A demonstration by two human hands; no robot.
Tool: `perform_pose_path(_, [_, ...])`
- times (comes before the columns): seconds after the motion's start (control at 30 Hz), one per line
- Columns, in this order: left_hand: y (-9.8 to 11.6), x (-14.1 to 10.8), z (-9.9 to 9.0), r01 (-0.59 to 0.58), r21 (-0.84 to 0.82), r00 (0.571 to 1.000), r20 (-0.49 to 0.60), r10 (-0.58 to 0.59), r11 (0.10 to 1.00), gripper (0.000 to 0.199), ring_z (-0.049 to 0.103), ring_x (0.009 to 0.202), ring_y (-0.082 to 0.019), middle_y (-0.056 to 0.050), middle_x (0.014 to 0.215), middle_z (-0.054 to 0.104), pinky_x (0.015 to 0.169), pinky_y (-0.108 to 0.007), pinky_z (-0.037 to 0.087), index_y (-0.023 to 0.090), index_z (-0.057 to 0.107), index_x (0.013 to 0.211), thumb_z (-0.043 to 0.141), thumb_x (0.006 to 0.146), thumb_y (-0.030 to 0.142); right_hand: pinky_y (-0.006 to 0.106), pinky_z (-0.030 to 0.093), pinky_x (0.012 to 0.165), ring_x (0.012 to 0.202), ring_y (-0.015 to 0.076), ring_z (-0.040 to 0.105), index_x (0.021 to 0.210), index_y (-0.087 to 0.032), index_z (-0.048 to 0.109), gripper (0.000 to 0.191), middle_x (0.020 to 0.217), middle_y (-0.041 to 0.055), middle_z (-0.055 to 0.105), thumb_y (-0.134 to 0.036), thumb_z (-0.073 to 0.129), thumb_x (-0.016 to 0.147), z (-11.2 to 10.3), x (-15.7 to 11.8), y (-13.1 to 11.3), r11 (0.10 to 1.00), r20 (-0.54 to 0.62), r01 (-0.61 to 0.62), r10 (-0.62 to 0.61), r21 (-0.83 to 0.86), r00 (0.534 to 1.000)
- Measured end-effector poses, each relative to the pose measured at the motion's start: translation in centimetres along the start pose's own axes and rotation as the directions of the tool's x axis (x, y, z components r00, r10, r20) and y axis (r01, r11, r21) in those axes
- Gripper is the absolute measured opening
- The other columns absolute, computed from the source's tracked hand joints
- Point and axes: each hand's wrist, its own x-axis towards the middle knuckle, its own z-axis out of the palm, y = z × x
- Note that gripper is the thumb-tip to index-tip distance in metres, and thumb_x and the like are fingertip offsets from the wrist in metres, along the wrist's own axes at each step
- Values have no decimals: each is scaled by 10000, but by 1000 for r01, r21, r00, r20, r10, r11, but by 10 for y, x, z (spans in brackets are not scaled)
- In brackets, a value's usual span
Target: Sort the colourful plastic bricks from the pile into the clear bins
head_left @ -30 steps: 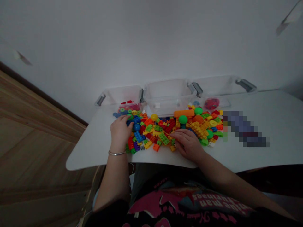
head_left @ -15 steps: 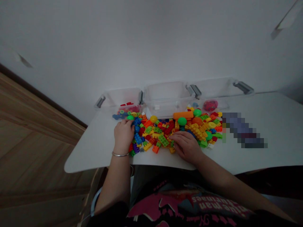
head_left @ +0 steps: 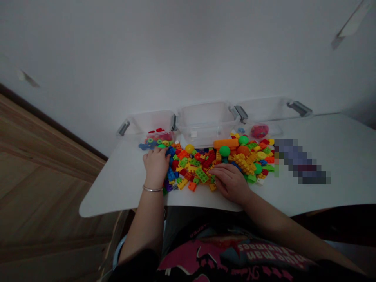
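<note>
Left hand (head_left: 156,167): curled at the toy bricks (head_left: 190,166), grip unclear
Right hand (head_left: 230,183): spread, touching bricks
Behind: clear bins (head_left: 205,124)

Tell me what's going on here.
A person is seated at a white table with both bare hands at a heap of colourful plastic building bricks. The left hand, wearing a silver bangle, is curled at the heap's left side beside blue bricks. The right hand lies flatter on the near edge. Behind the heap stand three clear plastic boxes with grey latches, the outer two showing red pieces.
</note>
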Motion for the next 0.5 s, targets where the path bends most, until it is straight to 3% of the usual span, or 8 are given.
perform_pose_path(0.33, [4, 15, -4, -2, 23, 994, 105, 0, 1000, 376, 588, 1088, -361, -143, 1144, 705, 870, -476, 437, 228, 671, 1221, 535, 879, 307, 382, 534, 896, 1002, 207, 648, 1118, -199, 650, 280, 993, 61, 744, -131, 522, 879, -1, 1, 0, 1000, -16, 24, -25, -16, 1000])
perform_pose_path(0.5, [-1, 19, -3, -72, -8, 992, 102, 73, 997, 432, 594, 1100, -345, -121, 1215, 686, 864, -443, 456, 225, 610, 1310, 530, 892, 295, 385, 533, 904, 1011, 208, 648, 1120, -204, 647, 277, 1003, 59, 744, -134, 520, 883, -1, 0, -1, 999, -17, 27, -28, -21, 999])
